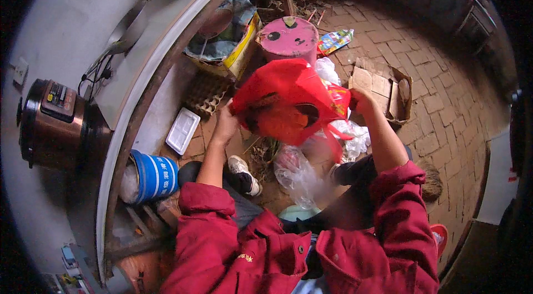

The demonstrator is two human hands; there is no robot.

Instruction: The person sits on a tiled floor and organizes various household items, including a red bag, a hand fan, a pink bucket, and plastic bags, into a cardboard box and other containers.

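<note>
One thin red plastic bag [277,86] is stretched between my two hands, above the floor and out past my lap, its film creased and glossy, with dark hollows and a rounded orange area showing in its folds. At its right edge sits a shiny red and yellow patch; I cannot tell whether that is a separate packet. Nearer me lies a wrinkled, see-through plastic bag [297,176]. Beyond the red one stands a round pink drum [290,39] with a flat, scuffed top. Left of my work I see a bumpy pulp egg tray [203,94] and a smooth white rectangular tray [183,131]; to the right, an opened brown cardboard box [401,97] rests on the rough brick floor [444,127].

My left hand [224,123] has its fingers closed narrowly on the bag's left edge, pinching the film. My right hand [362,102] is curled in at the opposite edge, beside the red and yellow patch, and holds the plastic there; its fingertips are hidden, so I cannot tell how tightly they meet.
</note>
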